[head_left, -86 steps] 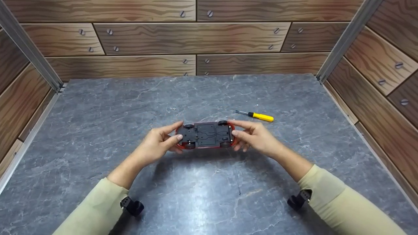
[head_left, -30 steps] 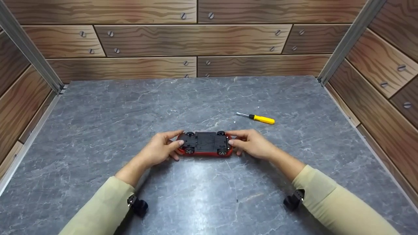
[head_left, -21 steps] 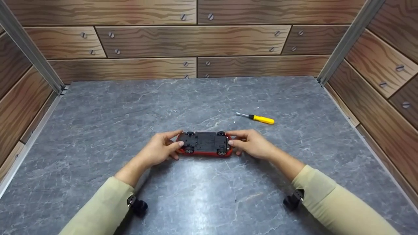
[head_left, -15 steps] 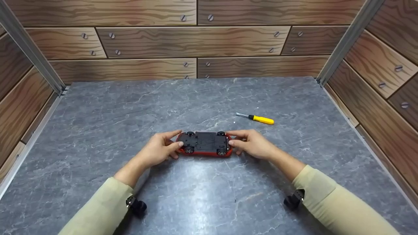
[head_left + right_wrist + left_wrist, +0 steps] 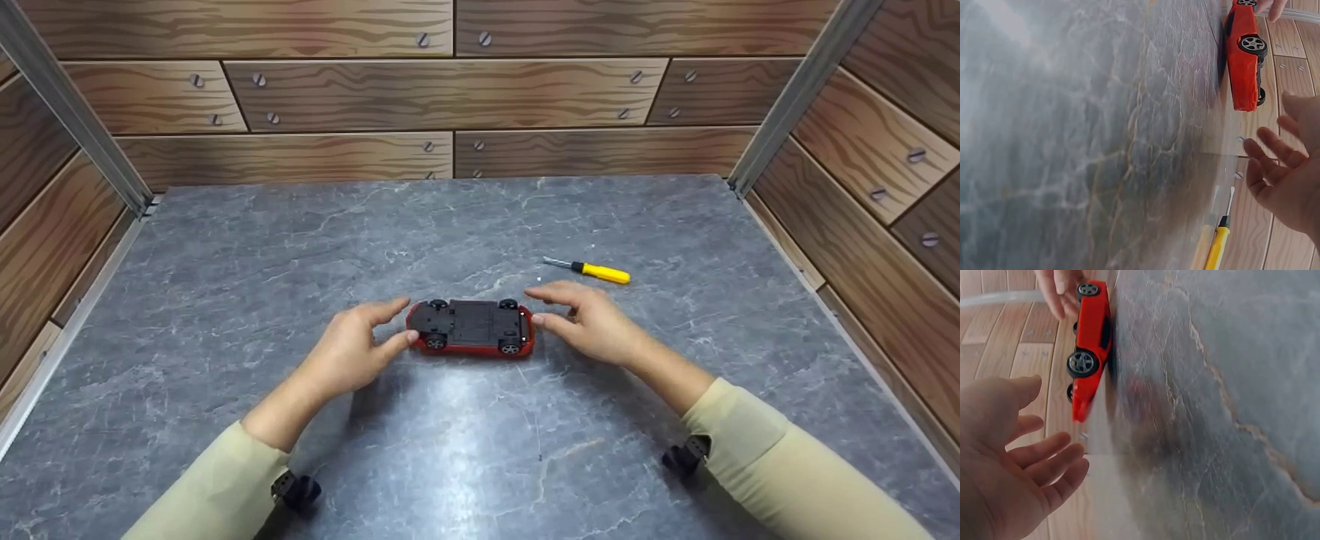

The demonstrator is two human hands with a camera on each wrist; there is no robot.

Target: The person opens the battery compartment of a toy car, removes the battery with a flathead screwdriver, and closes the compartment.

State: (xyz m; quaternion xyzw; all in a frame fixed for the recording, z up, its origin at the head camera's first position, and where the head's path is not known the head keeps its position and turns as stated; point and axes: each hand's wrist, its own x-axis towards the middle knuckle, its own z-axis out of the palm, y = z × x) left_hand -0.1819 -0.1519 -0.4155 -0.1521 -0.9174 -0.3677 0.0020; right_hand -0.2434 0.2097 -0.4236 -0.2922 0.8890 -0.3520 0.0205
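Note:
A red toy car (image 5: 472, 326) lies upside down on the table, its black underside and wheels facing up. My left hand (image 5: 349, 349) is beside the car's left end, fingers relaxed and spread; the left wrist view shows a gap between this hand (image 5: 1022, 461) and the car (image 5: 1090, 343). On the opposite side, my right hand (image 5: 596, 322) is at the car's right end with thumb and forefinger apart. Seen from the right wrist, that hand (image 5: 1292, 163) is off the car (image 5: 1243, 62) too and holds nothing.
A yellow-handled screwdriver (image 5: 600, 272) lies behind my right hand, its metal tip pointing left. Two tiny white specks lie near it. Wood-patterned walls (image 5: 450, 94) enclose the grey marbled table (image 5: 300, 240) at the back and sides.
The upturned toy car came down and nearer to me, onto the table, held at both ends. Since half a second ago both hands have let go and drawn slightly outward; the car stays put.

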